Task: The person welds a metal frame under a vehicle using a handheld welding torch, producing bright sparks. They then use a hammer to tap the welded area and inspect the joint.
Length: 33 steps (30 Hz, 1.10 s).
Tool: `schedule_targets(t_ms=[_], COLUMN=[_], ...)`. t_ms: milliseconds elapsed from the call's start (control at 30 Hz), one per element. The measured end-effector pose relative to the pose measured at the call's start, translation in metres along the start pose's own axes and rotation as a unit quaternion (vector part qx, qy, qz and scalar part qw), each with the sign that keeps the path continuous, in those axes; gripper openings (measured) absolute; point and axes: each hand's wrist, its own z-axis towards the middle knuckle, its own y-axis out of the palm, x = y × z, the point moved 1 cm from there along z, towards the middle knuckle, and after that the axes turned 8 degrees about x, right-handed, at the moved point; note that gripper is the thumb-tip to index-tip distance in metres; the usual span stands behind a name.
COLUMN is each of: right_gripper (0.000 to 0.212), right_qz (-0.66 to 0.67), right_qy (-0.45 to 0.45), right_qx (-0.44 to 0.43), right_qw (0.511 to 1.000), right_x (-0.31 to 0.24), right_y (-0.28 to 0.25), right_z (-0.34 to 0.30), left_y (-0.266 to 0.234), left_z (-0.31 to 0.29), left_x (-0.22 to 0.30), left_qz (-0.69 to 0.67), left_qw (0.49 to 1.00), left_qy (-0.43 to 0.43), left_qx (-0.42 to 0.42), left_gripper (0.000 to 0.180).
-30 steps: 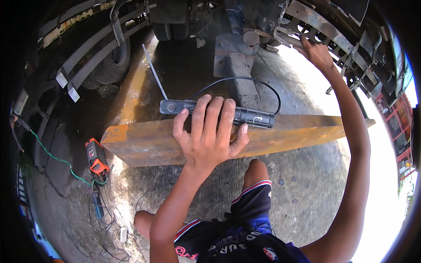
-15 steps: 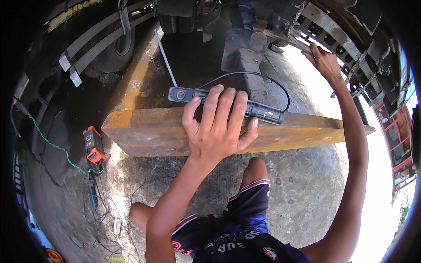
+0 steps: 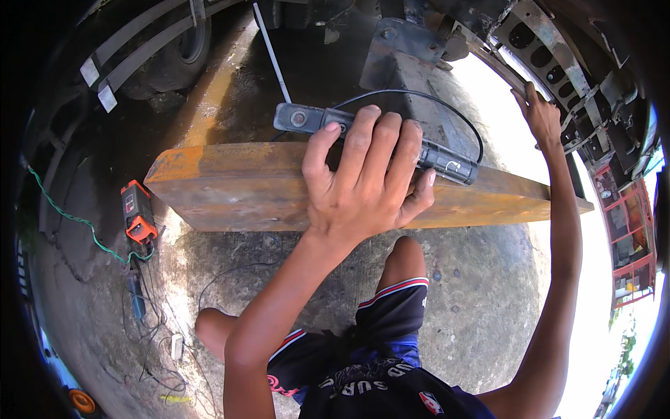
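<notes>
Floor: concrete beneath you
Left hand: you hold the black tool by the rusty beam
Right hand: at metal bar, grip unclear

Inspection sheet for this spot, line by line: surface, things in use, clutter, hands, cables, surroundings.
Surface: concrete floor, stained.
Things in use: black tool over the rusty beam; pale rod at its left end; grey metal bar, upper right.
Clutter: orange-and-black box, blue object and white block, floor left.
Hands: left hand, fingers curled over the black tool; right hand at the grey metal bar, closure unclear.
Cables: black cable arcs beyond the tool; green cable runs by the box.
Surroundings: tyre, upper left; perforated metal frame, upper right.
</notes>
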Motion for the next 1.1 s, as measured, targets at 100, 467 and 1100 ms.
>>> schedule_targets(t_ms=[100,467,1100], right_gripper=[0.049,0.042,0.045], right_qz=[0.004,-0.071,0.462], right_qy=[0.006,0.002,0.757], right_qx=[0.006,0.1,0.106], right_qw=[1.0,0.992,0.45], right_x=[-0.027,-0.028,-0.279], right_y=[-0.03,-0.12,-0.028], right_z=[-0.012,-0.089,-0.567], left_y=[-0.001,-0.006,-0.008], left_z=[-0.001,0.003,0.006], left_x=[-0.004,-0.002,0.003], left_qz=[0.006,-0.025,-0.012], left_qw=[1.0,0.999,0.998], left_qy=[0.0,-0.012,0.009], left_qx=[0.0,-0.036,-0.065], left_gripper=[0.044,0.044,0.044])
